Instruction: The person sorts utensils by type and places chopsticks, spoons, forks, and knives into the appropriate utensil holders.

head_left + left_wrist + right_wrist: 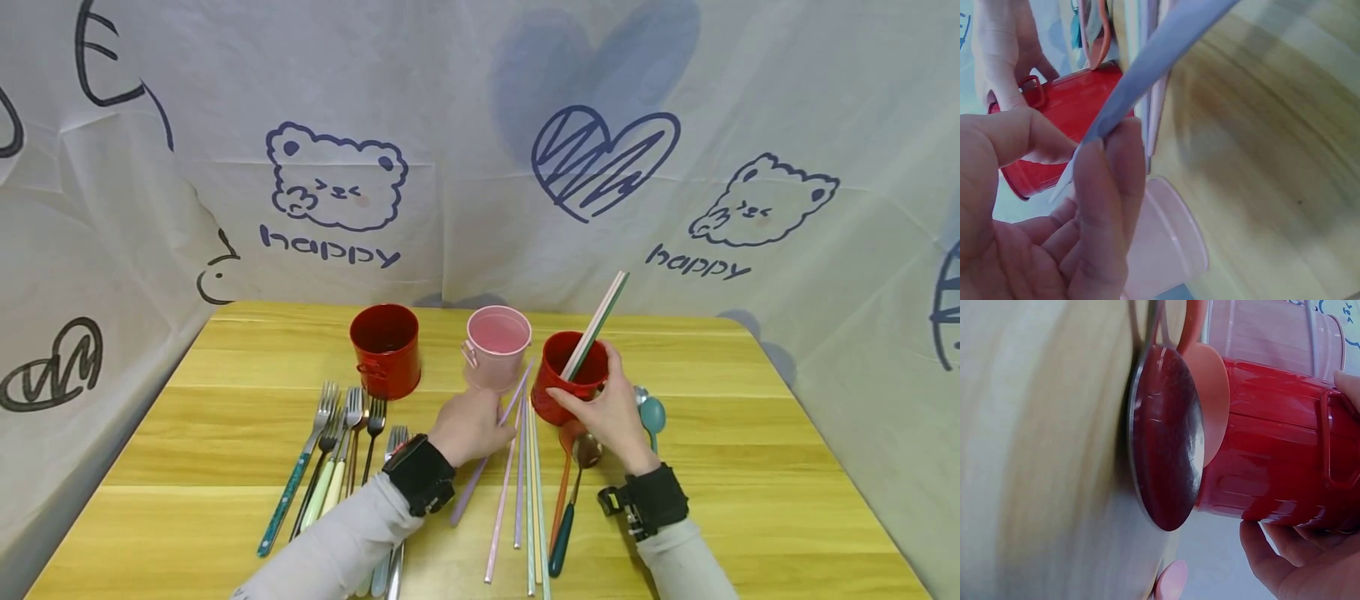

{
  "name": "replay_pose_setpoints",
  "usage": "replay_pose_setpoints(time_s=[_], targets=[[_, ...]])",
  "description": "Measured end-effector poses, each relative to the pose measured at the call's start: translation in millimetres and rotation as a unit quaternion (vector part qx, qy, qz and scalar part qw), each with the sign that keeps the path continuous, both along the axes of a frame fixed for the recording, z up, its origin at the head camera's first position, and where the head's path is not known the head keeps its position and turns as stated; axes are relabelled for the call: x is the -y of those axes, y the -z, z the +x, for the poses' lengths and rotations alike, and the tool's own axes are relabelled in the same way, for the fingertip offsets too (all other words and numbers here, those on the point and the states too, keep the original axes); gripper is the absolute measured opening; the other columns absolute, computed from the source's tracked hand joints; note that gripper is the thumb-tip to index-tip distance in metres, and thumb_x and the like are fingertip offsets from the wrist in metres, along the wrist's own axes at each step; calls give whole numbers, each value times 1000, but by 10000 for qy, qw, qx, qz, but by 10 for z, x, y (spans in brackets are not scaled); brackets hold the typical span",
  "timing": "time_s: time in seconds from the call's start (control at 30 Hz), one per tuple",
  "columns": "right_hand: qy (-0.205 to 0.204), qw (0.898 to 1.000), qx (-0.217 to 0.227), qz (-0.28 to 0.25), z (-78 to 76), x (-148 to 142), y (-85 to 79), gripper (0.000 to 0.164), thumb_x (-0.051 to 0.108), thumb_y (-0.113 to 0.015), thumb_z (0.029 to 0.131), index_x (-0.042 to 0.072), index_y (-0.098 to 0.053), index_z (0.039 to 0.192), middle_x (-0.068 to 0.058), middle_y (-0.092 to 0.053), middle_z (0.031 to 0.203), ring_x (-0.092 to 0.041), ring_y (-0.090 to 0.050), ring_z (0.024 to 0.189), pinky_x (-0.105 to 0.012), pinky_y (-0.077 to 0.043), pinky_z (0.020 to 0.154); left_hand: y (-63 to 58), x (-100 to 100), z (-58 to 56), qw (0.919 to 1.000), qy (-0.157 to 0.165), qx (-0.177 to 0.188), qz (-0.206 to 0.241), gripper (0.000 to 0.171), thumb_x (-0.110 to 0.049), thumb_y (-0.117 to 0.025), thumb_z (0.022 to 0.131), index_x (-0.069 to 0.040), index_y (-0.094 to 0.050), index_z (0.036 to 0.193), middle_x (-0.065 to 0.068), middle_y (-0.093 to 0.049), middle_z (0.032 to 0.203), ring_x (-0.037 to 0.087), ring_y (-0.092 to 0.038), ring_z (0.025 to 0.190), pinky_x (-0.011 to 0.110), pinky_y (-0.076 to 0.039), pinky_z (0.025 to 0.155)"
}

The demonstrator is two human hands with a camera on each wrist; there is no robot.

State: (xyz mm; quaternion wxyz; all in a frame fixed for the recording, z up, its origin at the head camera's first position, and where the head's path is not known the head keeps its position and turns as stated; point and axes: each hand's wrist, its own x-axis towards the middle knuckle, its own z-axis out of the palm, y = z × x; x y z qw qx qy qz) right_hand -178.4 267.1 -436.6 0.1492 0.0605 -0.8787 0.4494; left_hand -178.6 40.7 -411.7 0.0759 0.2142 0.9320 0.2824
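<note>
A lilac chopstick (467, 493) is pinched between the thumb and fingers of my left hand (471, 423); the left wrist view shows the chopstick (1160, 53) slanting up from the fingertips. My right hand (613, 410) grips a small red bucket (552, 402) by its rim and side, thumb at the front. Several pale and green chopsticks (598, 323) lean inside that bucket. Below my left hand, several more chopsticks (519, 500) lie on the table in pink, lilac, yellow and pale green. A pink bucket (498, 354) stands just beyond my left hand.
Another red bucket (395, 367) stands at the back left. Several forks (300, 467) lie left of my left forearm. An orange spoon (561, 483), a dark-handled spoon (564, 533) and a teal spoon (653, 415) lie around the gripped bucket. A printed cloth (465, 208) hangs behind the table.
</note>
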Motion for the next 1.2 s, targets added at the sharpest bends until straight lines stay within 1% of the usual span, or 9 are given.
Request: replay_pose_setpoints(time_s=[0.17, 0.33, 0.57, 0.67, 0.73, 0.9, 0.97, 1.03, 1.2], targets=[[15, 10000, -5, 21, 4, 6, -5, 93, 38, -79, 73, 10, -25, 144, -12, -50, 132, -30, -50, 113, -52, -48, 88, -70, -7, -21, 9991, 59, -360, 196, 24, -25, -68, 80, -13, -52, 67, -3, -43, 55, 14, -47, 48, 26, -34, 44], [5, 10000, -51, 24, 0, 5, -2, 93, 37, -79, 73, 10, -26, 144, -12, -50, 131, -29, -51, 113, -51, -48, 88, -171, -7, -59, 9959, 155, -615, 651, 19, -21, -69, 80, -11, -53, 75, -2, -47, 60, 13, -49, 50, 25, -39, 44], [-8, 9999, -112, 49, -4, -1, 9, 92, 37, -79, 73, 9, -26, 143, -12, -51, 130, -30, -52, 112, -51, -49, 87, -337, -41, -113, 9931, 23, -806, 855, 14, -20, -64, 83, -11, -53, 83, -1, -49, 61, 12, -50, 53, 23, -40, 47], [-36, 9999, -134, 10, -6, -2, 7, 92, 38, -79, 73, 9, -26, 143, -12, -51, 130, -30, -52, 112, -51, -49, 86, -409, -79, -146, 9898, -31, -1031, 980, 13, -19, -62, 84, -10, -54, 86, -1, -50, 63, 12, -49, 54, 23, -40, 49], [-53, 9999, -162, -20, -12, -5, 13, 92, 37, -79, 73, 8, -27, 143, -13, -51, 130, -31, -52, 112, -51, -49, 86, -458, -111, -172, 9866, -50, -1242, 1060, 12, -19, -62, 84, -10, -55, 87, -2, -51, 63, 12, -49, 54, 23, -39, 50], [-47, 9998, -213, -43, -31, -17, 34, 93, 37, -80, 73, 8, -27, 143, -14, -51, 129, -31, -52, 111, -51, -48, 87, -591, -201, -240, 9749, -83, -1782, 1330, 11, -19, -60, 85, -9, -57, 90, -3, -55, 66, 11, -50, 54, 23, -42, 50], [-27, 9998, -204, -16, -33, -20, 38, 93, 38, -79, 73, 8, -27, 143, -13, -51, 128, -30, -52, 111, -50, -48, 88, -658, -236, -263, 9699, -79, -1950, 1460, 11, -19, -60, 86, -9, -58, 91, -3, -59, 69, 10, -52, 55, 22, -44, 50], [-4, 9998, -179, 20, -33, -22, 38, 93, 39, -79, 73, 9, -27, 143, -13, -51, 129, -30, -52, 112, -50, -48, 88, -734, -267, -285, 9646, -98, -2159, 1513, 11, -19, -59, 87, -10, -59, 93, -4, -62, 72, 9, -55, 58, 22, -45, 53], [-63, 9998, -202, -3, -32, -21, 43, 91, 34, -80, 74, 9, -26, 144, -15, -50, 130, -33, -52, 112, -52, -48, 88, -936, -342, -330, 9522, -118, -2388, 1903, 13, -21, -57, 91, -10, -60, 97, -1, -67, 80, 8, -62, 66, 21, -49, 58]])
